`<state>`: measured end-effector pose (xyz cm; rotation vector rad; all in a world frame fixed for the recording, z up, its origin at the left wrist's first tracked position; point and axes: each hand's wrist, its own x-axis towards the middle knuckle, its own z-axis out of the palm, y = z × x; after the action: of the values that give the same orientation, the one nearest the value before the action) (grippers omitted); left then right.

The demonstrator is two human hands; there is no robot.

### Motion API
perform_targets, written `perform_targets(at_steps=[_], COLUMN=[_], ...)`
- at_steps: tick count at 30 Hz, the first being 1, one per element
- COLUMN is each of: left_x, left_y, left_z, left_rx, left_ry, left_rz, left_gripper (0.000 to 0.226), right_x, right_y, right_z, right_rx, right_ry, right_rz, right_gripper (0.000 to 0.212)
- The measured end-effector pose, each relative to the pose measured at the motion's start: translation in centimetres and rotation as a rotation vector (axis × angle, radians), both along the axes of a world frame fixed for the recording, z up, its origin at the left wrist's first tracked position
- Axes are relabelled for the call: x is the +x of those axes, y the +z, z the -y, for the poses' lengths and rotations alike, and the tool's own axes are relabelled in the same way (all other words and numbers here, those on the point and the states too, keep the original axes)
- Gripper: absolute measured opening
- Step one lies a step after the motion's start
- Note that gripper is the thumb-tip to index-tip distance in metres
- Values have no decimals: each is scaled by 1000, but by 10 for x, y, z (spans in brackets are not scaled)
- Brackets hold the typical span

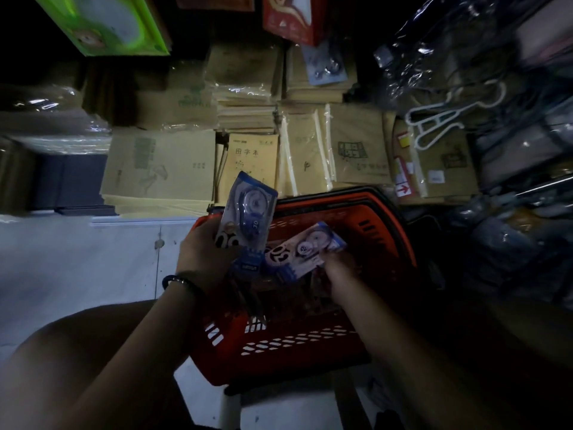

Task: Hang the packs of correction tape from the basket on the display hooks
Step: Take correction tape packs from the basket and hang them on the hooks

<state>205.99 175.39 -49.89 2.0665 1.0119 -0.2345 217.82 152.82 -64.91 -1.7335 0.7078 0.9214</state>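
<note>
An orange plastic basket [390, 231] stands on a white stool below me. My left hand [203, 254] grips a blue-and-white pack of correction tape [252, 206] by its lower part and holds it upright over the basket's left rim. Just to its right, my right hand [339, 268] pinches a second pack [305, 248], tilted flat above the basket's inside. More packs lie dark in the basket beneath both hands. No display hooks show in this view.
Stacks of brown exercise books [161, 169] fill the shelf behind the basket. A green box [105, 23] and a red box [291, 17] hang above. Plastic-wrapped goods and a white hanger [443, 119] crowd the right. My knee [77, 352] is at lower left.
</note>
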Motion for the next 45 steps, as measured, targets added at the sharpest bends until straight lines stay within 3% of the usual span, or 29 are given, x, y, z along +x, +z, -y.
perform_targets(at_steps=[3,9,12,16,19,24,30,36,40,43,45], left_x=[-4,-20,-28,-36,-36,-32,-27,-14,-6,0,4], left_y=[8,40,59,89,112,143,170,199,214,222,227], left_z=[4,20,28,38,54,75,87,106,115,120,121], left_rx=[67,42,-78,-338,-523,-716,-860,-891,-853,-726,-645], left_ry=[-3,138,227,350,398,416,482,535,440,321,328], left_rz=[14,175,301,424,468,527,639,775,836,876,897], left_gripper=[36,8,15,6,20,22,40,37,48,59,50], right_x=[-17,-26,-29,-40,-49,-60,-63,-69,-74,-78,-81], right_y=[45,133,173,215,229,254,278,297,311,326,334], right_z=[15,36,42,52,57,53,44,37,23,19,17], right_rx=[98,245,398,583,696,760,745,690,682,694,694], right_ry=[-22,-180,-295,-370,-373,-325,-348,-317,-352,-307,-267], right_rz=[57,160,171,117,91,113,132,197,229,305,350], right_gripper=[22,15,6,9,11,14,13,27,38,26,23])
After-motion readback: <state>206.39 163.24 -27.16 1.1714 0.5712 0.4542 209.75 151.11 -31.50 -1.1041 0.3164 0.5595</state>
